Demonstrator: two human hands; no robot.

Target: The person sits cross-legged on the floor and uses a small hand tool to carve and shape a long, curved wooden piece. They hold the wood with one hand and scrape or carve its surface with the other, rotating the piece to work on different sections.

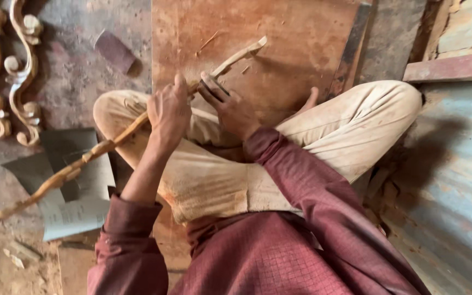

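Floor: dusty concrete, wood shavings. Far left, two carved scroll pieces (6, 71) lie side by side; sandpaper sheets (66, 186) lie nearer. Long carved wooden strip (110, 143) runs diagonally from lower left up over the plywood board (290, 43). Left hand (169, 112) closed around strip mid-length. Right hand (230, 109) pinches a folded sandpaper piece (212, 84) against it. Right: corrugated metal sheet (460, 180).

the carved stick (110, 143) lies across my lap, board (279, 49) ahead, sandpaper sheets (77, 186) under its left end, scrollwork (6, 71) far left.
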